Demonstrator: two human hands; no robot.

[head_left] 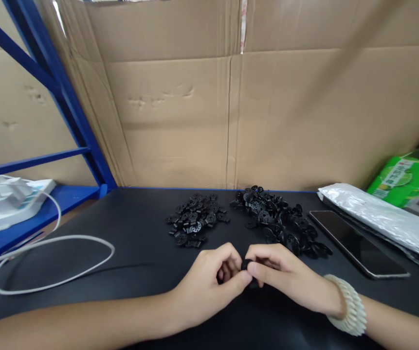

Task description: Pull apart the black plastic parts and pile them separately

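Close to the front of the black tabletop (136, 209), my left hand (209, 282) and my right hand (285, 272) meet at the fingertips. Between them they pinch a small black plastic piece (246, 264), mostly covered by the fingers and thumbs. Both hands are closed on it. Just beyond my left hand lies a pile of small black perforated plastic parts (196, 216). A second, larger pile of black round plastic parts (275, 218) spreads beyond my right hand. A pale beaded bracelet (348, 306) circles my right wrist.
A phone (355, 243) lies at the right beside a silver plastic package (384, 209) and a green pack (399, 180). On the left, a white cable (110, 248) loops from a power strip (12, 204) on a blue frame (78, 121). Cardboard (176, 121) walls the back.
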